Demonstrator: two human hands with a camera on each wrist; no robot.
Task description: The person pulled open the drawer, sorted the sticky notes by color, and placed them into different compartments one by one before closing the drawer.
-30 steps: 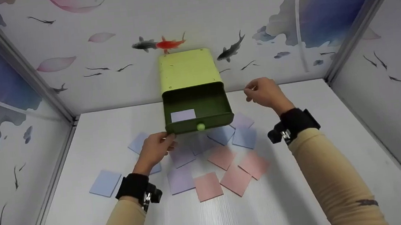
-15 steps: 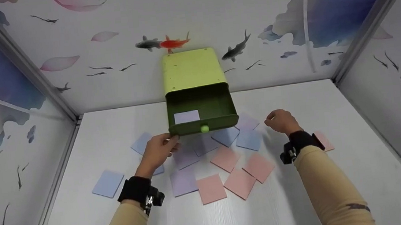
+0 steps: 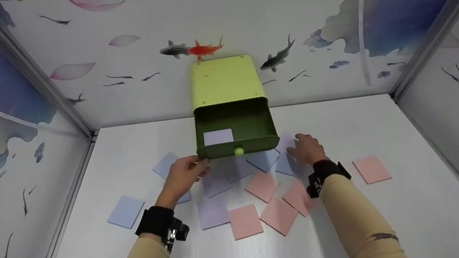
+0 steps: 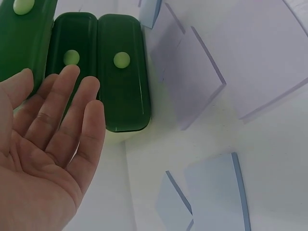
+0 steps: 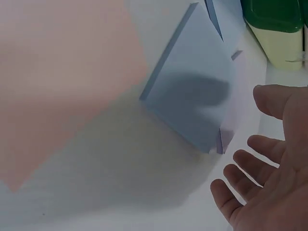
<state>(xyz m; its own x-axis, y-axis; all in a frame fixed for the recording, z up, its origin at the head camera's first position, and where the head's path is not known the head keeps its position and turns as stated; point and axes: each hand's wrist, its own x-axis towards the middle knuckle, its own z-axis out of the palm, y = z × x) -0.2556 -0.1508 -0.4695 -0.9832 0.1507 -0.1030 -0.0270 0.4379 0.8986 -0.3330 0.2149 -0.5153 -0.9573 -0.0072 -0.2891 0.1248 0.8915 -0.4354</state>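
A small drawer cabinet (image 3: 227,80) with a yellow-green body stands against the back wall. Its top drawer (image 3: 258,144), dark green with a round knob, is pulled out and holds a lilac square card (image 3: 218,137). My left hand (image 3: 181,176) is at the drawer's front left corner, thumb by the front face and fingers extended below; the left wrist view shows two lower drawers (image 4: 127,96) closed behind the fingers. My right hand (image 3: 309,150), fingers spread and holding nothing, hovers over a blue card (image 5: 183,86) and a lilac card (image 5: 238,101) right of the cabinet.
Pink cards (image 3: 279,216) lie overlapping near the middle. More lilac cards (image 3: 213,212) and blue cards (image 3: 126,211) are scattered left of them. A lone pink card (image 3: 372,169) lies at the right. Printed walls (image 3: 125,101) border the white table (image 3: 422,211).
My right hand has come down from beside the cabinet toward the cards, its fingers spreading. The lone pink card at the right has come out from behind the right arm. My left hand stays at the drawer.
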